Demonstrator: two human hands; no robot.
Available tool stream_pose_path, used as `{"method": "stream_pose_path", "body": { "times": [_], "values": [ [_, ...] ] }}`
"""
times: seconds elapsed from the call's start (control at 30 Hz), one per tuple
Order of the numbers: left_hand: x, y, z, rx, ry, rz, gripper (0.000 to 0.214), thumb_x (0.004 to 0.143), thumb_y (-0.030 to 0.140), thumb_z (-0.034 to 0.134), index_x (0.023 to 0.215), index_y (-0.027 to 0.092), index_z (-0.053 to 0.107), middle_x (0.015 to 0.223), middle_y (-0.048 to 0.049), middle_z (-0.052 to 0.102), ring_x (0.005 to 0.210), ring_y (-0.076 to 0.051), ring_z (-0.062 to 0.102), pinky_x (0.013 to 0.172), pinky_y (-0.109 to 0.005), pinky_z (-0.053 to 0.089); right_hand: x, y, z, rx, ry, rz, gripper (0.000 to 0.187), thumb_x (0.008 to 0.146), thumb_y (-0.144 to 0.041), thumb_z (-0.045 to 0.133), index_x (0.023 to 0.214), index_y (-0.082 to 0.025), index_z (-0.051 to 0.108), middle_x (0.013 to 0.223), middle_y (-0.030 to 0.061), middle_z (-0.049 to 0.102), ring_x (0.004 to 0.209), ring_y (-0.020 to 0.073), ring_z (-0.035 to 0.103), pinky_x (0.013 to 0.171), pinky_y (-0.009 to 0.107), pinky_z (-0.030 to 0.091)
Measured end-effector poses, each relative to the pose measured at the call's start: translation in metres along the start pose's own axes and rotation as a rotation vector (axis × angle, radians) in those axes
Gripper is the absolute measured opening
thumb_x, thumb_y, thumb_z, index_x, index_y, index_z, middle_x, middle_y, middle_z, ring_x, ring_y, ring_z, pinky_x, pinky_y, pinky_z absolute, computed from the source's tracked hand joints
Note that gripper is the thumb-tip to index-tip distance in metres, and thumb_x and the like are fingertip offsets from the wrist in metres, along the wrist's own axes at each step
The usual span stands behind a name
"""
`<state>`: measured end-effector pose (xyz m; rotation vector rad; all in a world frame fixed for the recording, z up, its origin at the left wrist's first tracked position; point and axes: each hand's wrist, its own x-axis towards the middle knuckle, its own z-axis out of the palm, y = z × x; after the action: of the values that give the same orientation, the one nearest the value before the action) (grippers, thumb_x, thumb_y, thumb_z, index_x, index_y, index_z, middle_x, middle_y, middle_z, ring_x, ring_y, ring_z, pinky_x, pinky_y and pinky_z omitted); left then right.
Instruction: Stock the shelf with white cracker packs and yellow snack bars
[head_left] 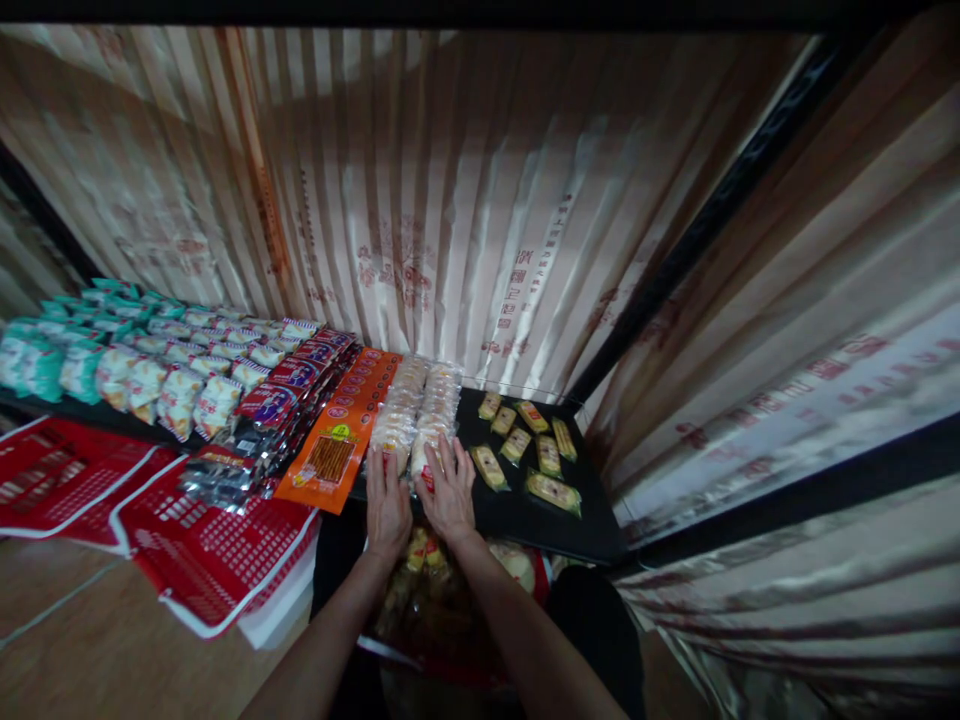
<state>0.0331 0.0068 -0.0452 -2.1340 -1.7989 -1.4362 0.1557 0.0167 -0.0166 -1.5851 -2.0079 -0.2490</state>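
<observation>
Two rows of clear-wrapped pale round snacks run from front to back on the black shelf. My left hand rests with outstretched fingers on the front of the left row. At the front of the right row lies my right hand, its fingers also extended and touching the wrappers. Neither hand grips anything. Left of the rows is an orange packet of brown sticks. To the right, several yellow-green wrapped snacks lie scattered on the shelf.
Dark purple packets, white packets and teal packets fill the shelf's left side. Red baskets stand below it. A basket with wrapped snacks sits between my knees. A curtain and black shelf posts enclose the back.
</observation>
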Motion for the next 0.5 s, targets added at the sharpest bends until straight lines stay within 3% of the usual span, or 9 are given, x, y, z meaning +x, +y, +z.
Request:
{"method": "stream_pose_path", "body": {
  "times": [0.2, 0.4, 0.5],
  "values": [
    [-0.039, 0.025, -0.02, -0.043, -0.047, 0.037, 0.034, 0.087, 0.016, 0.036, 0.118, 0.012, 0.049, 0.126, -0.0165, 0.047, 0.126, -0.026, 0.038, 0.1, -0.049, 0.04, -0.024, -0.004, -0.008, 0.165, 0.018, -0.046, 0.045, 0.09, -0.029, 0.037, 0.132, -0.014, 0.041, 0.144, 0.011, 0.035, 0.135, 0.0251, 0.021, 0.104, 0.046, 0.03],
    [-0.09, 0.026, -0.02, -0.06, -0.186, 0.063, 0.029, 0.085, 0.017, 0.038, 0.109, 0.016, 0.054, 0.109, -0.0117, 0.058, 0.108, -0.022, 0.053, 0.091, -0.044, 0.048, -0.109, -0.003, -0.023, 0.316, 0.032, -0.138, 0.039, 0.09, -0.02, 0.031, 0.124, -0.014, 0.049, 0.134, 0.0122, 0.047, 0.129, 0.0222, 0.034, 0.1, 0.043, 0.037],
    [-0.107, 0.031, -0.014, -0.124, -0.352, 0.088, 0.032, 0.083, 0.013, 0.036, 0.11, 0.016, 0.054, 0.107, -0.0112, 0.061, 0.105, -0.021, 0.055, 0.09, -0.042, 0.049, -0.143, 0.013, -0.02, 0.317, 0.004, -0.028, 0.035, 0.089, -0.021, 0.033, 0.118, -0.019, 0.053, 0.122, 0.01, 0.056, 0.121, 0.0217, 0.044, 0.097, 0.043, 0.04]
  ]
}}
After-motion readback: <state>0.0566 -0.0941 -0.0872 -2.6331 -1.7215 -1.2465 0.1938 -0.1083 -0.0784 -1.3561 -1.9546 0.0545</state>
